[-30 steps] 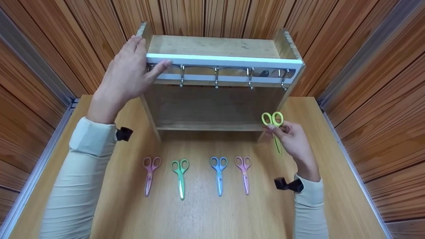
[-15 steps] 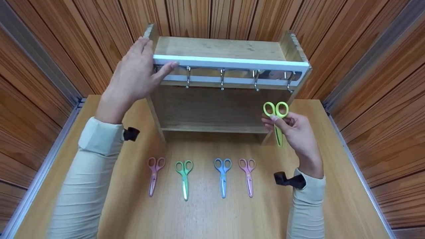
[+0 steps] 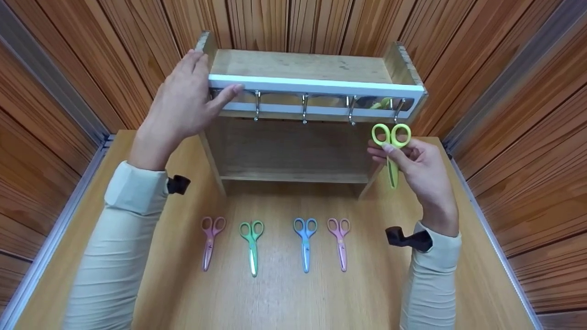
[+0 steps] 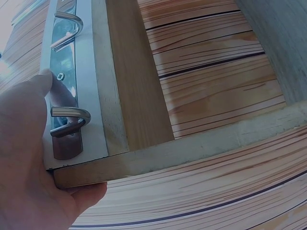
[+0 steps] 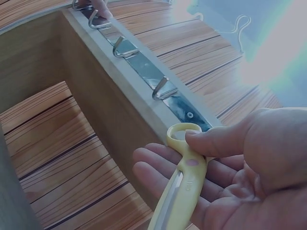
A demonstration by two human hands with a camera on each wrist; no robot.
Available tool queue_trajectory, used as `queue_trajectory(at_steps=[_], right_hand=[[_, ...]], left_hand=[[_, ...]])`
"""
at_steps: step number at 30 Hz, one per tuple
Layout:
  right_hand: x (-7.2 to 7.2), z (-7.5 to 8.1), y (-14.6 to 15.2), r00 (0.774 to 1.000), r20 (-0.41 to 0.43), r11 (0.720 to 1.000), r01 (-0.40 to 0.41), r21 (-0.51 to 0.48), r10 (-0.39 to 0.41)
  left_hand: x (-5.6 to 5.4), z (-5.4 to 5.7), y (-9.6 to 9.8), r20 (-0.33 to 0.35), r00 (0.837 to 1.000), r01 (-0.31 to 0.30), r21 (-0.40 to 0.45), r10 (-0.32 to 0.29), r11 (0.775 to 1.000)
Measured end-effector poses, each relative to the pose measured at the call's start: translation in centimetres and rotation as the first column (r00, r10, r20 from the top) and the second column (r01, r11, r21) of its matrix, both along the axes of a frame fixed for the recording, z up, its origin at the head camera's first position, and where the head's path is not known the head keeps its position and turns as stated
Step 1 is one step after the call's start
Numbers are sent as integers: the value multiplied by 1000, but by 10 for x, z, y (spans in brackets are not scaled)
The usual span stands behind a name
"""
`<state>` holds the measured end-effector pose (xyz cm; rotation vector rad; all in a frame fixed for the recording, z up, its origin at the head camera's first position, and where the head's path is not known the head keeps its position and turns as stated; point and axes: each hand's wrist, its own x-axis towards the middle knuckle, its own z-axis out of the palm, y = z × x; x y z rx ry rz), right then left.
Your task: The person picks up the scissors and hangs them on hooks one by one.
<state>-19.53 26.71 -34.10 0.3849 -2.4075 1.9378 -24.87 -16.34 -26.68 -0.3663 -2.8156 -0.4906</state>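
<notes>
My left hand [image 3: 176, 103] grips the upper left corner of a wooden shelf unit [image 3: 298, 65]. Its thumb lies on the front hook rail [image 3: 316, 84], and in the left wrist view fingers [image 4: 91, 195] show behind the side panel. With thumb and fingers my right hand [image 3: 429, 174] pinches a pair of yellow-green scissors [image 3: 393, 176], handle loops up and blades down. The loops stand just below the rightmost metal hook [image 3: 399, 111], whose tip they seem to overlap; contact is unclear. In the right wrist view, the scissors [image 5: 193, 175] lie across the fingers.
On the table [image 3: 279, 302] before the shelf lie pink scissors [image 3: 208, 252], green scissors [image 3: 252, 256], blue scissors [image 3: 306, 254] and another pink pair [image 3: 341, 252]. Several more hooks [image 3: 304, 109] line the rail. Wood-patterned walls [image 3: 316, 23] enclose the table.
My right hand has lifted the yellow-green scissors up from beside the shelf's lower right to just under the rightmost hook. The left hand keeps its hold on the shelf corner.
</notes>
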Motion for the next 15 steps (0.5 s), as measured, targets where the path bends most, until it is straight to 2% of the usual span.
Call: queue_trajectory(at_steps=[8,15], right_hand=[[-5,5,0,1000,-16,1000,-17,11,17],[-18,-1,4,997,13,997,-79,-18,79]], left_hand=[[1,-2,-1,-16,1000,6,2,-6,1000],[0,-2,-1,-10,1000,0,5,0,1000]])
